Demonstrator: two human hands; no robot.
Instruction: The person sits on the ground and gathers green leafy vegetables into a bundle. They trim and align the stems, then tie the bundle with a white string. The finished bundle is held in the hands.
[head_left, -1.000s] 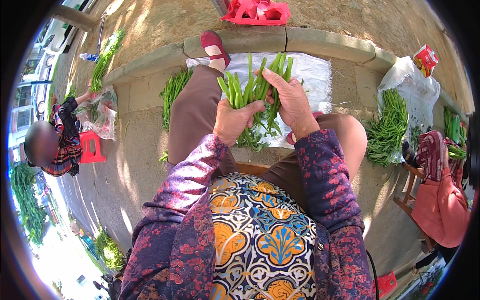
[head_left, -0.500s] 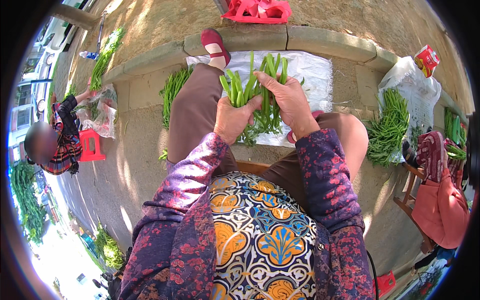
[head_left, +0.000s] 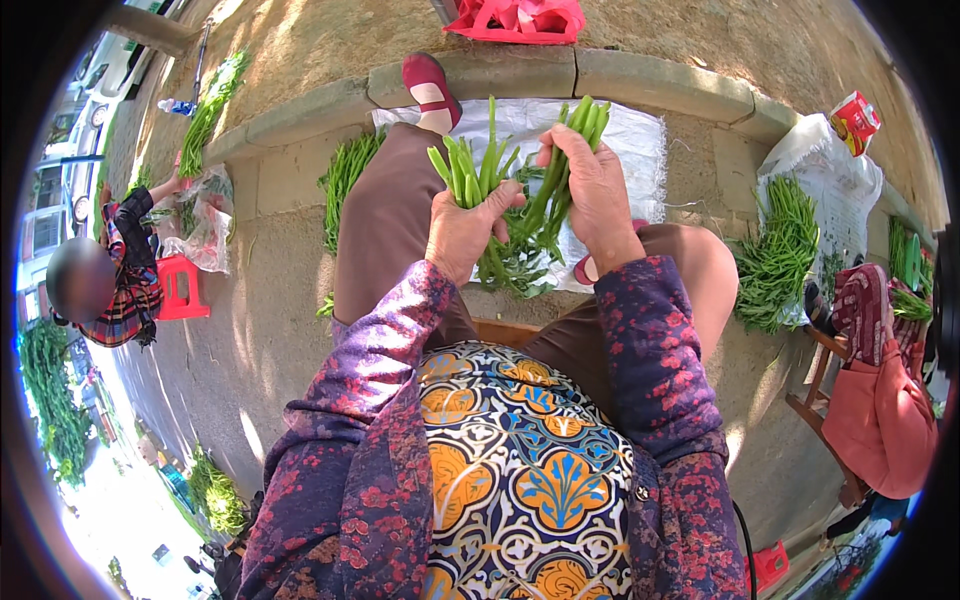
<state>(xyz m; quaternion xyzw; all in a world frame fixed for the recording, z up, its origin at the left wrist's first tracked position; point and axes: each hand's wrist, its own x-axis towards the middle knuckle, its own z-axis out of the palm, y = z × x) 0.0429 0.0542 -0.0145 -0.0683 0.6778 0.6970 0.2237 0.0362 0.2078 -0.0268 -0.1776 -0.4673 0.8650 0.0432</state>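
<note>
My left hand (head_left: 466,228) is closed round a bunch of green leafy vegetable stems (head_left: 468,172), their cut ends pointing up and away from me. In my right hand (head_left: 597,200) is a second, smaller bundle of the same stems (head_left: 556,182), gripped from above with the cut ends sticking out past my fingers. Leaves (head_left: 512,265) hang below both hands, tangled together over the white woven sheet (head_left: 635,150) that lies on the ground between my feet. My left thumb presses across its stems.
Beside my left knee lies a heap of green stems (head_left: 345,185). A larger heap (head_left: 785,255) rests to the right, near a seated person in a coral garment (head_left: 880,420). At left, another person (head_left: 125,265) reaches toward greens by a red stool (head_left: 182,288). A stone curb (head_left: 660,80) runs ahead, with a red bag (head_left: 515,22) beyond.
My right hand has drawn a little to the right, apart from the left, and its stems now lean together in a tighter bundle. The left hand has barely moved.
</note>
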